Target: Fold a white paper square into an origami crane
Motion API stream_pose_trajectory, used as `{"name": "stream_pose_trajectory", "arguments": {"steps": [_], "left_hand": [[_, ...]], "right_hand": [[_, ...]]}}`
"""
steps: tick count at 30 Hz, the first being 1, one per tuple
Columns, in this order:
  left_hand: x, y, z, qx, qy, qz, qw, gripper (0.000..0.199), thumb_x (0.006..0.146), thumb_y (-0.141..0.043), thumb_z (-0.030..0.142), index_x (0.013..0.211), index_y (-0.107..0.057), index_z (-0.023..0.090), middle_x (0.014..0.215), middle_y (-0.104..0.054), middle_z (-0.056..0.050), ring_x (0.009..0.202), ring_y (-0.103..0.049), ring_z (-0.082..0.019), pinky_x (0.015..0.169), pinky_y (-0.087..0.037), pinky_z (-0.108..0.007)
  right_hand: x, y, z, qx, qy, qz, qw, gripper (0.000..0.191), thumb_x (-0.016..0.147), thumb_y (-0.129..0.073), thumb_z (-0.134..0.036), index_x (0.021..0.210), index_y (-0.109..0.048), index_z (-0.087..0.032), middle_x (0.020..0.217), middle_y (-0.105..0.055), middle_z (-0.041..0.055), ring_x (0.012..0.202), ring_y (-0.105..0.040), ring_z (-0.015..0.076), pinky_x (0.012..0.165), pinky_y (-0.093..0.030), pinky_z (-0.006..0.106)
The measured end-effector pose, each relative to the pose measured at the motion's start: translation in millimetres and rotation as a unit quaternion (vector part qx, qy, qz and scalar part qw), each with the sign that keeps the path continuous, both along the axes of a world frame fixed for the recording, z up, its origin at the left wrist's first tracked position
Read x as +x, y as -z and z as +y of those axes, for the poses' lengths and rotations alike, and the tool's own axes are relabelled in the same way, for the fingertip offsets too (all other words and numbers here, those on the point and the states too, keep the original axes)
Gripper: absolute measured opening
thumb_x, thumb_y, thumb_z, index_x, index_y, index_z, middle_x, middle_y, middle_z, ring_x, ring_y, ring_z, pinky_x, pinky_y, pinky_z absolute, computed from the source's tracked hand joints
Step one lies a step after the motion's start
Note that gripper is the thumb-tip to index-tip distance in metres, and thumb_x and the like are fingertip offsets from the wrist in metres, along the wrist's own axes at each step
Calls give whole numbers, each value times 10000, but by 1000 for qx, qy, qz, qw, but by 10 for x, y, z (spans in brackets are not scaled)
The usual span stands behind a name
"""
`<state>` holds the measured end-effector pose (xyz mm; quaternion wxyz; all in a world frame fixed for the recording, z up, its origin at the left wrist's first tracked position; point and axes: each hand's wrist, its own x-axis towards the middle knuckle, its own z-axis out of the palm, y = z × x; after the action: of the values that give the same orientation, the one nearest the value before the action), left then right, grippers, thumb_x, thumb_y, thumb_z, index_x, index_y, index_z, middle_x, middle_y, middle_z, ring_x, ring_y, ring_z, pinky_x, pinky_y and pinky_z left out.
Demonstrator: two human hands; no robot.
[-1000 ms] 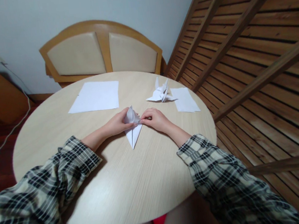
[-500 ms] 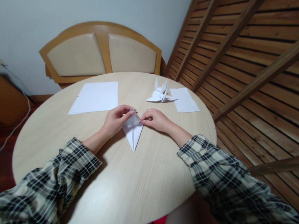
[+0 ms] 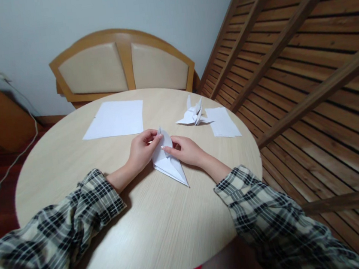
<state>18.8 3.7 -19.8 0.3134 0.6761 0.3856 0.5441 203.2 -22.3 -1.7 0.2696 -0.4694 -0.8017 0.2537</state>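
A folded white paper [image 3: 171, 168] is between my two hands over the middle of the table, its long point slanting down to the right. My left hand [image 3: 141, 151] pinches the paper's upper left part, near a small upright tip. On the other side, my right hand [image 3: 186, 150] grips the upper right edge, its thumb lying across the front of the paper. The fingers behind the paper are partly hidden. Beyond my right hand stands a folded paper crane [image 3: 193, 113] with its wings spread.
Flat white paper sheets [image 3: 116, 118] lie at the table's back left. Smaller paper pieces [image 3: 223, 122] lie at the right, next to the crane. The round table [image 3: 152, 237] stands before a padded wooden headboard [image 3: 127, 62]. A slatted wooden wall [image 3: 290, 78] rises on the right.
The folded paper has turned, its long point swinging from straight toward me to the lower right. My right hand has moved in closer to my left, its thumb now over the paper.
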Motion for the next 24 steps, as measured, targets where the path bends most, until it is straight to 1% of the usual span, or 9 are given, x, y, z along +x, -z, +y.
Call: {"name": "stream_pose_trajectory", "arguments": {"steps": [3, 5, 8, 12, 15, 18, 21, 24], "left_hand": [[0, 7, 4, 3, -5, 6, 1000, 100, 848, -679, 269, 842, -684, 169, 786, -709, -27, 662, -612, -126, 602, -487, -240], [-5, 1, 4, 8, -6, 5, 1000, 86, 847, -676, 259, 858, -675, 173, 782, -706, -23, 664, -616, -126, 609, -498, -240], [-12, -13, 3, 15, -12, 6, 1000, 73, 849, -671, 238, 894, -662, 181, 759, -695, -11, 648, -615, -123, 599, -504, -233], [-17, -21, 1, 25, -20, 26, 999, 63, 867, -658, 240, 899, -650, 185, 714, -681, 4, 596, -598, -114, 561, -487, -224], [-18, -22, 0, 34, -28, 39, 998, 61, 879, -644, 247, 885, -648, 186, 689, -670, 10, 567, -578, -108, 537, -465, -221], [-19, -30, -2, 45, -38, 46, 997, 71, 881, -632, 253, 867, -650, 186, 687, -669, 5, 567, -570, -110, 530, -451, -225], [-21, -49, -5, 52, -32, 43, 997, 92, 879, -623, 266, 845, -648, 185, 732, -686, -15, 625, -599, -123, 576, -484, -237], [-23, -66, -5, 45, -23, 37, 998, 114, 871, -628, 289, 832, -646, 184, 780, -700, -34, 682, -621, -138, 628, -514, -255]], "right_hand": [[-68, -19, -41, 39, 36, -41, 998, 242, 1006, -470, -319, 901, -630, -171, 897, -690, 54, 811, -587, 166, 735, -390, 284], [-111, -30, -64, 58, 64, -84, 993, 264, 1015, -417, -258, 877, -623, -169, 907, -699, 72, 839, -599, 179, 763, -391, 298], [-165, -40, -97, 77, 90, -138, 983, 302, 1023, -370, -233, 881, -627, -163, 929, -711, 97, 872, -615, 200, 795, -399, 319], [-221, -40, -133, 90, 102, -179, 974, 309, 1012, -356, -207, 937, -649, -144, 972, -728, 126, 918, -643, 221, 829, -422, 331], [-260, -32, -155, 99, 110, -192, 970, 328, 1004, -337, -191, 1014, -659, -125, 1026, -735, 141, 962, -659, 235, 865, -445, 343], [-295, -29, -175, 105, 115, -195, 968, 361, 996, -327, -167, 1159, -642, -97, 1104, -732, 154, 1027, -664, 245, 912, -462, 356], [-320, -35, -190, 105, 118, -202, 967, 428, 994, -326, -157, 1329, -572, -56, 1173, -720, 176, 1087, -660, 255, 952, -474, 374], [-337, -47, -200, 100, 123, -213, 964, 468, 997, -326, -158, 1402, -522, -30, 1193, -713, 193, 1124, -654, 264, 972, -483, 386]]}}
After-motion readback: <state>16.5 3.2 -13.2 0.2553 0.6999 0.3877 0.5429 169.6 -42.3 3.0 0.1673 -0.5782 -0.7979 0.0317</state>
